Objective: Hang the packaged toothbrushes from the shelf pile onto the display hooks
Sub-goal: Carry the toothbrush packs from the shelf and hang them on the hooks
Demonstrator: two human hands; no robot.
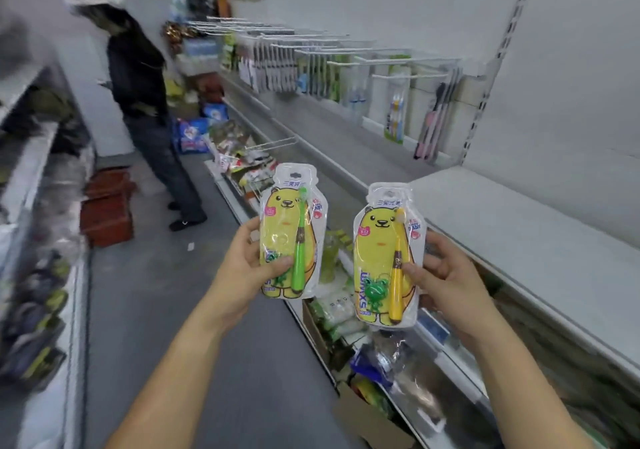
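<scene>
Here, my left hand (249, 268) pinches a flat, yellow bear-printed plastic pack holding a green toothbrush (289, 230) by its lower left edge; my right hand (446, 275) pinches a matching yellow-brush pack (386, 258) by its right edge. Both look light, slick, bendy. They stand upright, hang-holes topmost, well below the white wire hooks (398, 76).

Floor: a grey aisle floor (145, 310) runs ahead of you between two rows of shelving.
Right wall: a pale back panel (571, 67), with a slotted upright rail (498, 50) running down it.
Right shelving: a white shelf (519, 226) juts out below that panel.
Left shelving: white racks (41, 178) beside you, blurred, holding dark goods.
Aisle: red crates (107, 213) are stacked near the left racks; a person in dark clothes (138, 74) stands just past them.
Low right: a cardboard box (367, 421) lies near your feet.
Light: flat and pale.
</scene>
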